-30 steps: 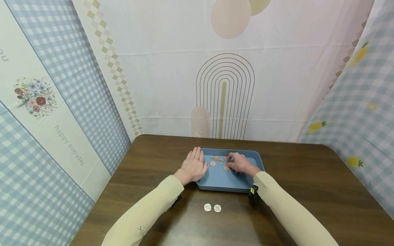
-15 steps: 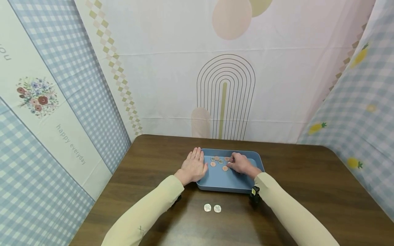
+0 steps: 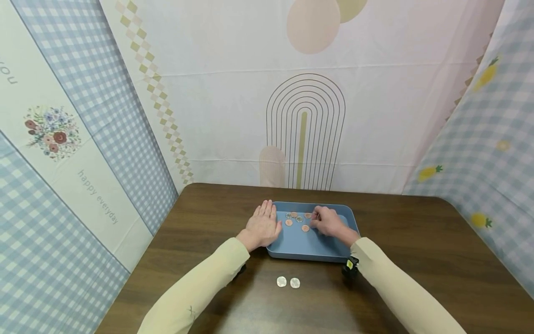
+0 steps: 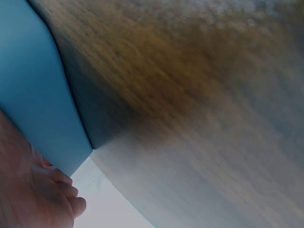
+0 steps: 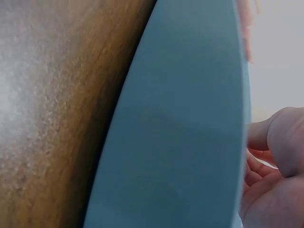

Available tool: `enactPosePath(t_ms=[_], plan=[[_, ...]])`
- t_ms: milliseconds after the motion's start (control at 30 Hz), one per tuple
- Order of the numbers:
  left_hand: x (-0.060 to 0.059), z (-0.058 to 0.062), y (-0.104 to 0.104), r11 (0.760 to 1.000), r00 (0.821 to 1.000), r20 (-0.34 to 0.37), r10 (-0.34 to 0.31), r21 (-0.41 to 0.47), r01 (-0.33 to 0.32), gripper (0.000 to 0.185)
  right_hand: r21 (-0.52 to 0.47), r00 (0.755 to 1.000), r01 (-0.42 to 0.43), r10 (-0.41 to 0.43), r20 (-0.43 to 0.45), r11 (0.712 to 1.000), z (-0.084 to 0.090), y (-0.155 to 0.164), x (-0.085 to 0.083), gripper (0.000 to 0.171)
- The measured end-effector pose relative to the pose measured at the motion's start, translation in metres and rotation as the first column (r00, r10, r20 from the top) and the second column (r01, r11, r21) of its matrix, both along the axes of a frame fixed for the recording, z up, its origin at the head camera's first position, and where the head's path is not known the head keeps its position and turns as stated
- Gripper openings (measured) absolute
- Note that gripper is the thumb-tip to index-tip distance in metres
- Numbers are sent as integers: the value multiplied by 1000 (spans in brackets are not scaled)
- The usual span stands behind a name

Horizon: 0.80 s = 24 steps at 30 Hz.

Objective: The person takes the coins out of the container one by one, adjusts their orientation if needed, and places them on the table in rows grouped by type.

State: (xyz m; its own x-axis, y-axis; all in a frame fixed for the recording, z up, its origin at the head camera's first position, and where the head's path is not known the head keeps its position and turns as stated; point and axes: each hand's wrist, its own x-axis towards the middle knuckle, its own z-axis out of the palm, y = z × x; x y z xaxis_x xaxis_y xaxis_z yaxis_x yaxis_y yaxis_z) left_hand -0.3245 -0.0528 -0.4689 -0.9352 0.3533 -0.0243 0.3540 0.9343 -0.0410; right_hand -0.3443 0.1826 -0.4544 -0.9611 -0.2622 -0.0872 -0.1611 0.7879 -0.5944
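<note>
In the head view a shallow blue tray (image 3: 306, 248) lies on the table. Several small coins sit in it, among them a copper-coloured coin (image 3: 305, 228) close to the right fingertips. My left hand (image 3: 263, 227) rests along the tray's left rim, its fingers straight. The left wrist view shows that hand against the outer wall (image 4: 42, 90) of the tray. Over the right part of the tray, my right hand (image 3: 328, 222) has curled fingers and pinches a silver-coloured coin; the coin is mostly hidden by them, with only a thin bright edge in the right wrist view.
Two silver-coloured coins lie side by side in front of the tray, a left one (image 3: 281, 281) and a right one (image 3: 295, 283). The brown wooden table (image 3: 217, 208) ends at a patterned cloth (image 3: 225, 116) behind it. Checked cloth hangs at both sides.
My right hand has taken a silver-coloured coin from the tray and shifted slightly right. A copper-coloured coin near its fingertips slid a little left. My left hand has stayed in place.
</note>
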Motion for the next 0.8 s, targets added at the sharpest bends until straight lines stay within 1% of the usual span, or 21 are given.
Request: enactPosePath(t_ms=[167,400,633,800], plan=[[0,0,-2,1000,1000,-1,-5,7,5,65,-19,1000,-9,8,-21,1000,6,-1,8,6],[2,0,-2,1000,1000,0,-7,7,7,67,-30,996,-57,55,-72,998,13,0,22,7],[2,0,-2,1000,1000,-10,-14,8,14,67,-73,990,-108,101,-96,991,15,3,36,10],[1,-1,-3,1000,1000,-13,-15,5,15,67,-113,990,-115,105,-93,987,14,4,45,9]])
